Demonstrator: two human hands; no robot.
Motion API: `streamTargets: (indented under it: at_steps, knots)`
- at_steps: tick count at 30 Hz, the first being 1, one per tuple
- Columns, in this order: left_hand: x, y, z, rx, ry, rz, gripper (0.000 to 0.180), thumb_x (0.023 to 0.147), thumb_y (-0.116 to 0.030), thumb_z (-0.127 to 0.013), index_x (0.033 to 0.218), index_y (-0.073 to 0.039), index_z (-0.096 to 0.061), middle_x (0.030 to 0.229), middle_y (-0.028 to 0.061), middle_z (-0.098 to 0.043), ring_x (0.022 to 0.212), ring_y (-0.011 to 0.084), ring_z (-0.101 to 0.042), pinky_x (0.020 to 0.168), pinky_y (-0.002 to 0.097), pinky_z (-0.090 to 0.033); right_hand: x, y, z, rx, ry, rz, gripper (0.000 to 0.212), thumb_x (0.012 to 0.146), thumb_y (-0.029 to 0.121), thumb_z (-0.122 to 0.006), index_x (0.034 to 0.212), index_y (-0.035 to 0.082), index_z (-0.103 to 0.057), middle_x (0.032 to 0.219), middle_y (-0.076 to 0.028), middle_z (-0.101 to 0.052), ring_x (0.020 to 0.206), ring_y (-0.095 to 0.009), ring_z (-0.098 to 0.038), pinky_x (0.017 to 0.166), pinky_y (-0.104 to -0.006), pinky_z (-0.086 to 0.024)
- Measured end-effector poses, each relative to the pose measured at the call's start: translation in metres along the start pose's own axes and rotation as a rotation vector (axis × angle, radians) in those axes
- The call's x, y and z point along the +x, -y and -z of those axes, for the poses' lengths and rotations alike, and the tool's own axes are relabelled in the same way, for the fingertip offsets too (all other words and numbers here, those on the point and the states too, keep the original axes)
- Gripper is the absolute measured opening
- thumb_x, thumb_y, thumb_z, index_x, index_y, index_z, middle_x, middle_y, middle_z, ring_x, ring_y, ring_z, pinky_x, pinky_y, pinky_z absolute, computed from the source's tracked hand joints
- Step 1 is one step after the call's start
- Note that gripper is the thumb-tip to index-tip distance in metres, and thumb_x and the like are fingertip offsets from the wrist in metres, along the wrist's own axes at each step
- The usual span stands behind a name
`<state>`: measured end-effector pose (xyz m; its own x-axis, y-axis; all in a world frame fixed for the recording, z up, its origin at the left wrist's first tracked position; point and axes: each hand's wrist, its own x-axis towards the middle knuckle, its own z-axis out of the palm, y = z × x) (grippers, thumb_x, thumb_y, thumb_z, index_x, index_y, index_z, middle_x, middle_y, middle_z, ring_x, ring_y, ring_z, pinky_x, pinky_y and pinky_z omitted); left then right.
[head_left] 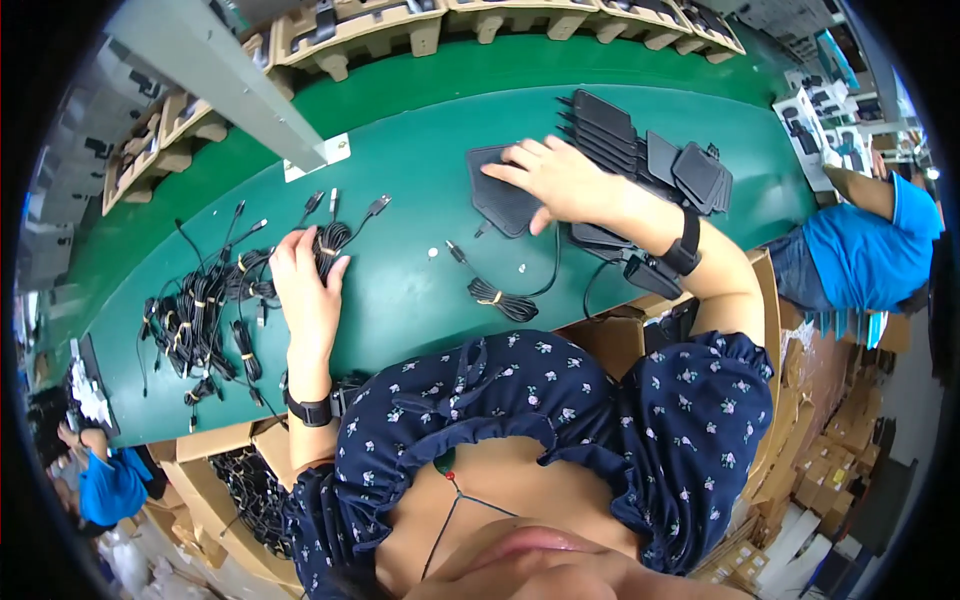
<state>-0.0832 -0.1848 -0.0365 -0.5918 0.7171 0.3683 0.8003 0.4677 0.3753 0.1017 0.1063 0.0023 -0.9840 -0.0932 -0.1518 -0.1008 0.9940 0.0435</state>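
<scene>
My left hand (307,290) has its fingers and thumb curled around a black cable bundle (331,243), tied in its middle, with metal plugs at its ends. Beside it, to the left, lies a pile of similar tied black cables (195,315). Over a flat black panel (507,207) with cut corners rests my right hand (562,180), fingers stretched and thumb apart near the panel's right edge. One tied cable (503,300) lies on the table below that panel. To the right of my right hand is a stack of black panels (603,130).
The green table (400,170) curves across the view. Trays with dark parts (365,25) line its far side. A grey post (230,80) stands at far left. Cardboard boxes, one of cables (250,490), sit at the near edge. People in blue work at right (865,245) and left (112,488).
</scene>
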Motion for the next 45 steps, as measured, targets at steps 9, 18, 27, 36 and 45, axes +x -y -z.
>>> streamTargets:
  at_steps: [9,18,27,36,45]
  knots:
    - [0.000,0.000,-0.001,0.095,0.013,0.017,0.051,0.065,-0.007,-0.071,0.111,-0.005,-0.051,0.107,0.0141,-0.048,0.097,0.0309,-0.046,0.084,0.0390,-0.038,0.014,-0.005,-0.008,0.001,-0.029,-0.129,0.073,0.047,0.037,-0.080,0.103,0.002,-0.048,0.095,-0.013,-0.049,0.094,-0.028,-0.049,0.077,-0.0363,-0.039]
    - [0.009,-0.028,-0.001,-0.110,-0.039,-0.110,0.061,0.068,-0.023,-0.072,0.119,-0.004,-0.047,0.119,0.0147,-0.046,0.111,0.0333,-0.042,0.092,0.0440,-0.033,0.021,-0.014,0.010,0.447,-0.381,-0.064,0.014,0.079,0.021,-0.059,0.091,0.013,-0.059,0.082,-0.004,-0.059,0.077,-0.024,-0.057,0.065,-0.0342,-0.044]
    - [0.045,-0.071,-0.016,-0.925,0.349,0.088,0.010,0.085,-0.009,-0.057,0.086,0.001,-0.055,0.073,0.0056,-0.060,0.061,0.0119,-0.059,0.056,0.0234,-0.047,0.043,0.016,0.048,0.931,-0.436,-0.218,0.034,0.078,0.008,-0.062,0.110,0.008,-0.049,0.090,-0.004,-0.057,0.080,-0.013,-0.056,0.072,-0.0269,-0.046]
    - [0.042,-0.049,-0.011,-0.208,0.032,-0.222,0.036,0.073,-0.016,-0.068,0.104,-0.005,-0.054,0.097,0.0130,-0.056,0.089,0.0298,-0.053,0.077,0.0371,-0.044,0.046,-0.134,0.053,0.867,-1.207,-0.412,0.021,0.090,0.020,-0.052,0.101,0.006,-0.064,0.093,0.001,-0.061,0.086,-0.008,-0.051,0.079,-0.0203,-0.039]
    - [-0.002,-0.011,0.005,0.160,0.088,-0.043,0.047,0.068,-0.014,-0.069,0.111,-0.005,-0.050,0.110,0.0090,-0.051,0.104,0.0290,-0.046,0.088,0.0399,-0.035,0.074,-0.271,0.071,-0.056,-1.265,-0.480,0.011,0.078,0.009,-0.056,0.084,0.009,-0.065,0.077,-0.011,-0.061,0.075,-0.029,-0.054,0.069,-0.0372,-0.043]
